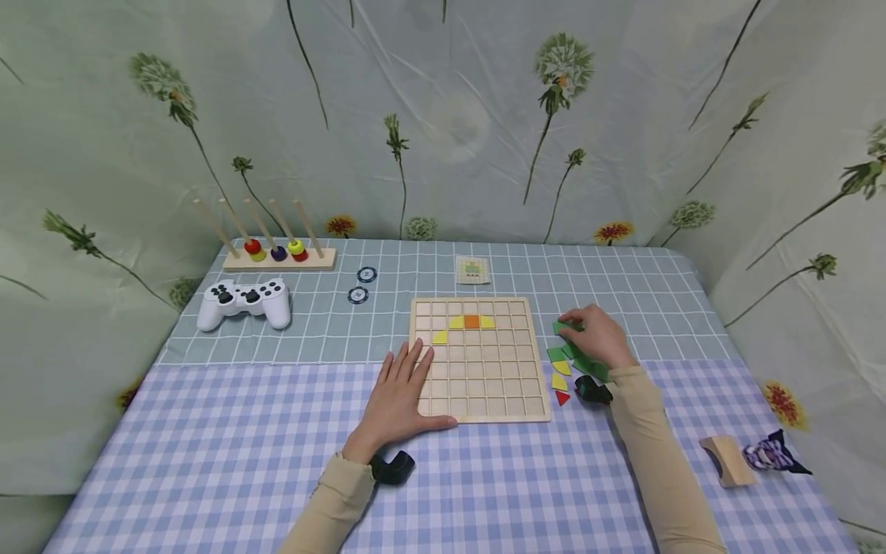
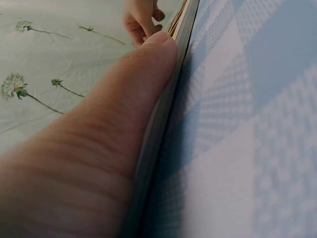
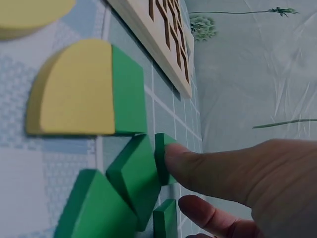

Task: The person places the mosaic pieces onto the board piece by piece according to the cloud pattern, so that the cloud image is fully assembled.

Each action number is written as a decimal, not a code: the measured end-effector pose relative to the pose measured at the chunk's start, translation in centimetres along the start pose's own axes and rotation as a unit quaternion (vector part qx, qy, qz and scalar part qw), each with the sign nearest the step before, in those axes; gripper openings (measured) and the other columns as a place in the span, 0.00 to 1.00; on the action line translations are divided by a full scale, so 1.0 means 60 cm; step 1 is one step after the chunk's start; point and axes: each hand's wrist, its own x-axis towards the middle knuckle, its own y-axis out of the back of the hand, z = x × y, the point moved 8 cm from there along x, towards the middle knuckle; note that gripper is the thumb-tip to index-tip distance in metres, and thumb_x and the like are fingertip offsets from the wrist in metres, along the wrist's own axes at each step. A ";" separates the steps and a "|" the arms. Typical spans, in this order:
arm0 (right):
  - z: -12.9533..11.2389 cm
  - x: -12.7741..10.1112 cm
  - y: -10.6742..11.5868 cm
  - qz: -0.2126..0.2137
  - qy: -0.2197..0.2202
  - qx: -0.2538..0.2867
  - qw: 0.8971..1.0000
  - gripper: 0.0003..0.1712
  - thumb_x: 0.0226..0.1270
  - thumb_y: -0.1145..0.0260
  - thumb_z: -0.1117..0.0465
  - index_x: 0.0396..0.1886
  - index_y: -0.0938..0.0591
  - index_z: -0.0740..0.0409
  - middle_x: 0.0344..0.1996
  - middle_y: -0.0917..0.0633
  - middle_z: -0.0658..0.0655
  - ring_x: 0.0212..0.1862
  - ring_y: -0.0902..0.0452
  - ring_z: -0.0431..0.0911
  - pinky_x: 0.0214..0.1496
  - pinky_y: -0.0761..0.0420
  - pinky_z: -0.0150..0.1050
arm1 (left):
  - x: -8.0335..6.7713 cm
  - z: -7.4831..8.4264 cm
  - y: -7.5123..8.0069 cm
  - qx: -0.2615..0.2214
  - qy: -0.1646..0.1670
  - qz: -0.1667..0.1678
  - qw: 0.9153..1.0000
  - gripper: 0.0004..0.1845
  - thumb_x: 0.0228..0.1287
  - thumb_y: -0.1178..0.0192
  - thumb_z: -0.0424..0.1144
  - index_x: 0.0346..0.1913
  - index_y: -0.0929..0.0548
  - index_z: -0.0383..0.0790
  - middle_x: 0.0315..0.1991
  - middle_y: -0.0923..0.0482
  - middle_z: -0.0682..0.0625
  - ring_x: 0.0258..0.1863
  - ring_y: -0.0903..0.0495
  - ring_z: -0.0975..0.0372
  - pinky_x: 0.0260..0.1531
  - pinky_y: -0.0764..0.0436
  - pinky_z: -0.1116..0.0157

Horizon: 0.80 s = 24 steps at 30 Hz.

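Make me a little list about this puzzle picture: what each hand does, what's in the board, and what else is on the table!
Left hand: lies flat, fingers straight, on the wooden grid board's left edge.
Right hand: fingertips touch a green piece in the pile right of the board.
In the board: three yellow pieces and an orange square, top rows.
Loose pieces: green, yellow, red.
Also there: white game controller, peg stand with rings, two round chips, small card.
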 end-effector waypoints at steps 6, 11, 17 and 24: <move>-0.002 0.000 0.004 0.003 -0.001 0.010 1.000 0.11 0.58 0.30 0.59 0.37 0.18 0.61 0.33 0.21 0.59 0.35 0.25 0.54 0.33 0.27 0.48 | 0.000 -0.001 -0.001 0.001 0.002 -0.001 1.000 0.63 0.44 0.48 0.80 0.75 0.50 0.41 0.75 0.59 0.44 0.73 0.64 0.51 0.69 0.65 0.54; -0.014 -0.007 0.003 0.017 -0.004 0.044 0.999 0.09 0.57 0.29 0.59 0.33 0.20 0.58 0.28 0.20 0.54 0.29 0.27 0.50 0.29 0.31 0.41 | 0.000 -0.002 -0.001 0.002 0.000 0.002 1.000 0.63 0.44 0.47 0.80 0.75 0.51 0.41 0.75 0.59 0.44 0.73 0.64 0.51 0.69 0.66 0.55; -0.061 -0.009 -0.007 0.054 0.031 0.100 0.993 0.09 0.58 0.29 0.60 0.34 0.19 0.59 0.27 0.20 0.53 0.23 0.29 0.45 0.22 0.33 0.38 | 0.000 -0.002 -0.001 0.000 0.000 -0.001 1.000 0.63 0.43 0.46 0.79 0.75 0.51 0.41 0.75 0.59 0.44 0.73 0.64 0.52 0.69 0.67 0.55; -0.143 0.007 -0.045 0.032 0.062 0.156 0.985 0.06 0.59 0.30 0.62 0.35 0.16 0.59 0.27 0.19 0.52 0.20 0.34 0.45 0.21 0.34 0.38 | 0.000 0.000 0.000 0.002 0.003 -0.005 1.000 0.63 0.43 0.47 0.79 0.75 0.51 0.41 0.75 0.60 0.45 0.73 0.64 0.52 0.69 0.67 0.55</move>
